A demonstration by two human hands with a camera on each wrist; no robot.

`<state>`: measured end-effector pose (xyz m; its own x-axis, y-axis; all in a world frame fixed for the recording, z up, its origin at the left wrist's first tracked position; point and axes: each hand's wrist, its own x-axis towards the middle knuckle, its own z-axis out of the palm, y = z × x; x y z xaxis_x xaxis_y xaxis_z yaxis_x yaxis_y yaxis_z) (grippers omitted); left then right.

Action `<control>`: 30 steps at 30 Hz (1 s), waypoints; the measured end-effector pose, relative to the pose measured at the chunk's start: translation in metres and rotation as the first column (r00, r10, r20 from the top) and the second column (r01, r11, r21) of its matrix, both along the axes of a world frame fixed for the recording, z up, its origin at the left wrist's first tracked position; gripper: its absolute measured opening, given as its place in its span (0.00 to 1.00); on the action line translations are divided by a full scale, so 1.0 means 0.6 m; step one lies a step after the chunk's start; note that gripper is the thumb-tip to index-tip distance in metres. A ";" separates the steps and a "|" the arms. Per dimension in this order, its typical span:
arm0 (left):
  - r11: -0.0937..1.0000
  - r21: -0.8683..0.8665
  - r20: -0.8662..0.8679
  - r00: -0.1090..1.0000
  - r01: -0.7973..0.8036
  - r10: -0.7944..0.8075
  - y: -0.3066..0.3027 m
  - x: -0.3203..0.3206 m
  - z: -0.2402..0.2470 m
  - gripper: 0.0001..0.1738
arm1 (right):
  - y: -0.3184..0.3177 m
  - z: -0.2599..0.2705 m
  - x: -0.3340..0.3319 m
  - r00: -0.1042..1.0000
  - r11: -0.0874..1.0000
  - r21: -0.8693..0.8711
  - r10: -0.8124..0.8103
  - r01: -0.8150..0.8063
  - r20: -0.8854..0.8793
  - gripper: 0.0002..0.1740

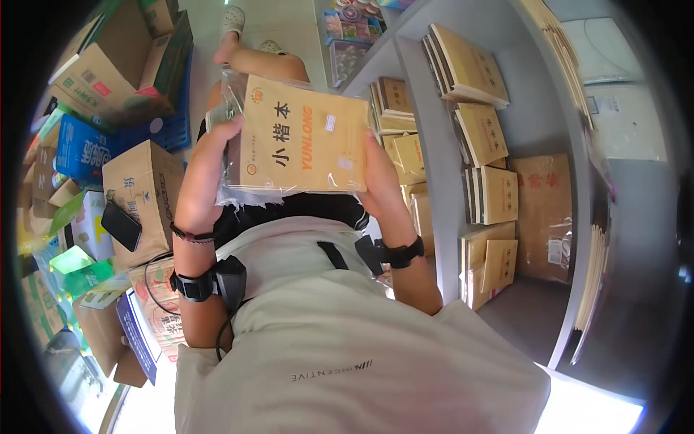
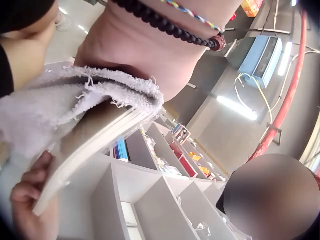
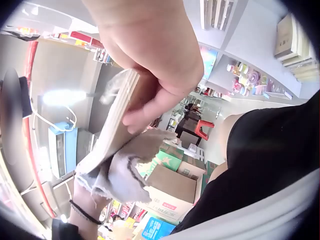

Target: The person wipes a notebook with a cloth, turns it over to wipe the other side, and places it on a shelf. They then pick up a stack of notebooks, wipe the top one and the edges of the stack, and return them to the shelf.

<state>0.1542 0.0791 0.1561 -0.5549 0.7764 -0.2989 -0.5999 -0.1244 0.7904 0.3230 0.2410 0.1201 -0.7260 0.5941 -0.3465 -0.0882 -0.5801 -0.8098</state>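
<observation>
A stack of tan exercise books (image 1: 311, 137) in clear plastic wrap is held in front of the body, its printed cover facing up. My left hand (image 1: 217, 148) grips one side of it, with a frayed grey-white cloth (image 2: 95, 100) between that hand and the books. On the opposite side, my right hand (image 1: 379, 173) holds the edge, fingers curled underneath, as the right wrist view shows. The white page edges (image 3: 107, 125) of the stack show there, with the cloth hanging below. Most of the left fingers are hidden by the cloth and books.
To the right, a grey shelf (image 1: 426, 145) holds more stacks of tan books (image 1: 470, 65) and a large brown package (image 1: 542, 217). Cardboard boxes (image 1: 141, 188) crowd the left side, with a black phone (image 1: 121, 226) on one. Another person's leg (image 1: 271, 69) is beyond the books.
</observation>
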 end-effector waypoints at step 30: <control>0.956 0.036 0.068 0.956 -0.290 0.287 -0.003 -0.031 -0.019 0.26 | 0.162 0.029 0.192 0.933 0.923 0.140 -0.349 0.359 -0.094 0.22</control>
